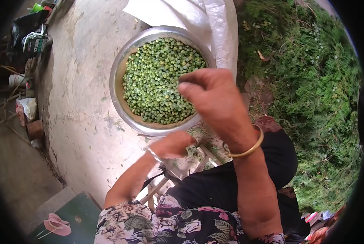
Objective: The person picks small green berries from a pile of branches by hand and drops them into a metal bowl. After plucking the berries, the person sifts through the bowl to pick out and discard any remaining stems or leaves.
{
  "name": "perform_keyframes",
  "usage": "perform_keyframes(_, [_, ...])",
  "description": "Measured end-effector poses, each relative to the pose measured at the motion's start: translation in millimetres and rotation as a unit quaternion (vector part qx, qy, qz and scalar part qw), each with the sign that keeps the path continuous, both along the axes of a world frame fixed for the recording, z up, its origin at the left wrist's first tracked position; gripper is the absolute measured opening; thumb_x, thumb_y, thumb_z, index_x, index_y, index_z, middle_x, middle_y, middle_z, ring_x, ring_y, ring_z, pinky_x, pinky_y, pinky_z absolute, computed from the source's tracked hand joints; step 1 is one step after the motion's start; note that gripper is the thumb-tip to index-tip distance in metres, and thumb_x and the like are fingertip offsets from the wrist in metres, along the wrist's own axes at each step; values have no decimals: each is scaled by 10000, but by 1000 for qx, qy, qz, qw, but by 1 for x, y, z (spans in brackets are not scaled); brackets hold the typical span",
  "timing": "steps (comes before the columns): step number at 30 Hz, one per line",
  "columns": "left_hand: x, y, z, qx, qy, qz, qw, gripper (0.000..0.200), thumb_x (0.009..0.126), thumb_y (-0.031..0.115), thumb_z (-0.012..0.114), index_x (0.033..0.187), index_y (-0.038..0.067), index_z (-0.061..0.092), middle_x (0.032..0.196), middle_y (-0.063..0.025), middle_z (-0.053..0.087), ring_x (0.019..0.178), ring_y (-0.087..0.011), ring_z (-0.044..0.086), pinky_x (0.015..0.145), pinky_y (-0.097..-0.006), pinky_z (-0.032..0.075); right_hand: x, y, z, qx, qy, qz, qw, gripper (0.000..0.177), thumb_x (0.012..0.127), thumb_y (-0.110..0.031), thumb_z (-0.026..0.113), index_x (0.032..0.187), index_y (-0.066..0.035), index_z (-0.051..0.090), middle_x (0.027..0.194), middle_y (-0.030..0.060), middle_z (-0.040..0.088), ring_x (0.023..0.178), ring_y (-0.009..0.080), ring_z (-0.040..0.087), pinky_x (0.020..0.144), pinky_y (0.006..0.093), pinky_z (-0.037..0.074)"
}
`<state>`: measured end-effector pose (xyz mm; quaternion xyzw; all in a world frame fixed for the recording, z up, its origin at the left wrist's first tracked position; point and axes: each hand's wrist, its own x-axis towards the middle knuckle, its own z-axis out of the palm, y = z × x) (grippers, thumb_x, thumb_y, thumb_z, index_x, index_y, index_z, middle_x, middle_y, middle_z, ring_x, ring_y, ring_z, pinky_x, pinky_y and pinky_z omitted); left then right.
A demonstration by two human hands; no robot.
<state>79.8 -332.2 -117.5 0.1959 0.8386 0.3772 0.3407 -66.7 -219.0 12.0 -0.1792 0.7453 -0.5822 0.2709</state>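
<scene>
A wide metal basin, filled with small round green cones or berries, stands on the floor in front of me. Over its right rim is my right hand, with thumb and fingers pinched together above the green pieces. A gold-coloured bangle circles that wrist. Just below the basin's near rim, my left hand is closed, slightly blurred, with a silver bangle at the wrist. Bits of green sprig show beside its fingers. What either hand holds I cannot tell.
Cut evergreen branches are heaped along the right side. A white plastic sheet lies behind the basin. Wooden stool legs show under my hands. At lower left a pink item rests on a green surface; bags and tools line the left edge.
</scene>
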Motion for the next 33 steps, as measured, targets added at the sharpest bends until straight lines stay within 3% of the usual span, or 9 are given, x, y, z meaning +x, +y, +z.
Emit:
perform_keyframes(1, [3,12,-8,-1,0,1,1000,342,714,-16,585,1055,-3,604,937,-180,629,908,-330,600,795,-362,492,-4,3,6,-18,-49,-58,997,197,821,-73,596,920,92,642,795,117,673,725,152,627,657,254,493])
perform_keyframes(3, [4,29,-20,-97,105,236,961,474,740,11,566,1210,55,524,1161,-225,540,1141,-393,475,944,-416,418,-8,6,10,-43,-119,-152,980,145,838,-66,591,900,50,653,799,89,665,715,105,618,632,206,475])
perform_keyframes(6, [-6,20,-57,-216,285,270,894,538,771,54,557,1296,85,442,1288,-257,430,1285,-420,309,1025,-509,307,-8,7,9,-102,-139,-243,955,186,803,-75,587,787,104,636,659,86,628,591,99,547,549,251,442])
perform_keyframes(7, [-10,13,-68,-243,282,260,891,493,791,80,527,1279,122,472,1336,-208,415,1340,-418,211,1043,-602,197,-8,7,10,-101,-137,-242,955,186,803,-75,587,787,104,636,659,86,628,591,99,547,549,251,442])
perform_keyframes(13, [-31,-35,-126,-334,358,161,857,502,759,142,542,1240,281,512,1431,3,327,1389,-334,81,1017,-660,153,-3,2,23,-78,-190,-183,961,130,854,-53,573,888,55,637,803,92,660,705,120,619,632,208,471])
perform_keyframes(20, [-60,-55,-124,-326,375,194,846,347,726,273,602,1071,306,585,1377,3,368,1359,-349,126,926,-714,229,13,-6,23,-51,-214,-117,968,145,858,-66,583,897,63,637,789,84,658,708,112,611,634,216,470])
perform_keyframes(26, [-110,-73,-113,-336,387,221,830,242,784,207,583,1019,260,560,1390,-44,368,1349,-393,169,918,-729,272,31,-19,18,15,-204,69,976,172,830,-86,602,884,75,634,733,88,642,672,105,575,606,259,457])
perform_keyframes(30, [-153,-108,-94,-384,290,311,819,327,817,143,593,1127,237,550,1431,-69,328,1332,-408,238,971,-717,248,33,-19,15,17,-177,117,977,237,798,-145,605,872,80,622,693,183,618,629,211,594,601,335,457])
perform_keyframes(33, [-143,-158,-92,-354,214,367,833,479,797,198,651,1251,262,511,1437,-103,315,1309,-408,287,1016,-626,288,40,-16,13,3,-98,110,989,237,779,-158,610,781,78,581,691,267,570,677,391,589,616,432,444])
